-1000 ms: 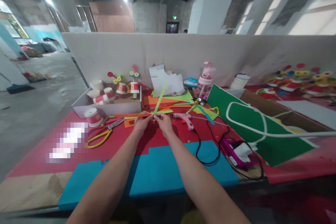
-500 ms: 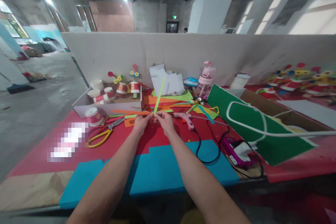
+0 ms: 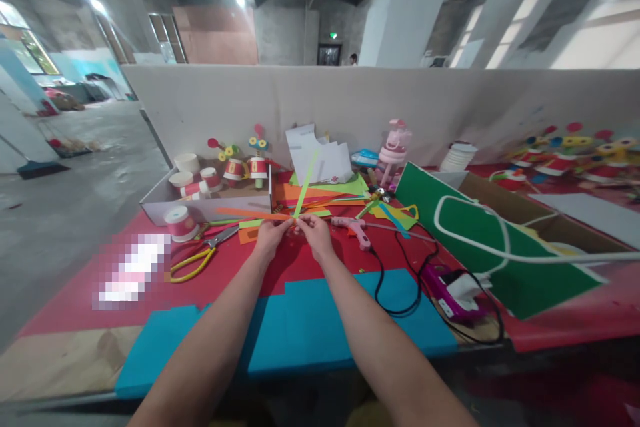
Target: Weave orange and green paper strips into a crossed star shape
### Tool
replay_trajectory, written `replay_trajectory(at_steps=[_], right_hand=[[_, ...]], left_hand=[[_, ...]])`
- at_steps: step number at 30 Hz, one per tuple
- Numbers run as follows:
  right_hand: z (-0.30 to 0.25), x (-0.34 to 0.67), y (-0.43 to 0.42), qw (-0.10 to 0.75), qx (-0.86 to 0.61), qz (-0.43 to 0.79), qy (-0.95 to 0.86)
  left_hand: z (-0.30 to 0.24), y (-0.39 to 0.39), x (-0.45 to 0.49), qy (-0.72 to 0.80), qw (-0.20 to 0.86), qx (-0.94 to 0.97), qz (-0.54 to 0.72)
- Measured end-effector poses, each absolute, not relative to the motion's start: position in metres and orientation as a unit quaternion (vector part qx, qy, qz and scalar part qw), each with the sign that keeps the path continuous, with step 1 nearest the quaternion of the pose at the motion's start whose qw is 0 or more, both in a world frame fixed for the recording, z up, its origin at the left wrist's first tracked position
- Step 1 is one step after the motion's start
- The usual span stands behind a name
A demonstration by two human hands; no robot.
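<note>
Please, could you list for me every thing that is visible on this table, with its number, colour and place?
green strip: one, green, held upright, centre
orange strip: one, orange, held flat, pointing left
scissors: one, yellow handles, left of centre
glue gun: one, pink, right of centre
box: one, white, back left
decorated cups: several, red and white, inside the box
cup: one, white and red, in front of the box
bottle: one, pink, at the back
sheet: one, green, at the right, lying aslant
mat: one, blue, near edge
left hand: pinches the orange strip
right hand: pinches the green strip
</note>
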State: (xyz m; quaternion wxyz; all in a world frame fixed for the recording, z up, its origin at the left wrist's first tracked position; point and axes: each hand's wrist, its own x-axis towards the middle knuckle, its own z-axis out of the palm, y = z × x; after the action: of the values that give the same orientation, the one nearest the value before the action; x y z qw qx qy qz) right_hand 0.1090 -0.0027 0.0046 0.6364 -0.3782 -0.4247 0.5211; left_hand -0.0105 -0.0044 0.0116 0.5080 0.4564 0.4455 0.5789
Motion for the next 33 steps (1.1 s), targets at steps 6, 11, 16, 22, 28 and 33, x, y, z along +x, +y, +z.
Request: replay_trajectory(at_steps=[6,11,16,22,28,33], right_hand=[[0.005,0.108,-0.003,0.638,-0.39,0.498,-0.439],[0.008,0.107,-0.005,0.632,-0.389,0.501,-0.446],[0.01,0.106,-0.006,0.635,-0.381,0.509,-0.439],[0.01,0.106,-0.005,0.638,-0.378,0.505,-0.442],[0.011,0.107,-0.007,0.629,-0.377,0.524,-0.433],[0.011,0.106,-0.007,0.63,-0.391,0.515,-0.43]], left_hand=[[0.021,-0.011,-0.008,0.452,0.528,0.45,0.561],[0.015,-0.004,-0.011,0.471,0.478,0.475,0.57],[0.007,0.005,-0.014,0.449,0.499,0.485,0.561],[0.006,0.004,-0.014,0.449,0.484,0.503,0.557],[0.006,0.001,-0.013,0.426,0.512,0.491,0.561],[0.008,-0.002,-0.011,0.418,0.511,0.483,0.575]])
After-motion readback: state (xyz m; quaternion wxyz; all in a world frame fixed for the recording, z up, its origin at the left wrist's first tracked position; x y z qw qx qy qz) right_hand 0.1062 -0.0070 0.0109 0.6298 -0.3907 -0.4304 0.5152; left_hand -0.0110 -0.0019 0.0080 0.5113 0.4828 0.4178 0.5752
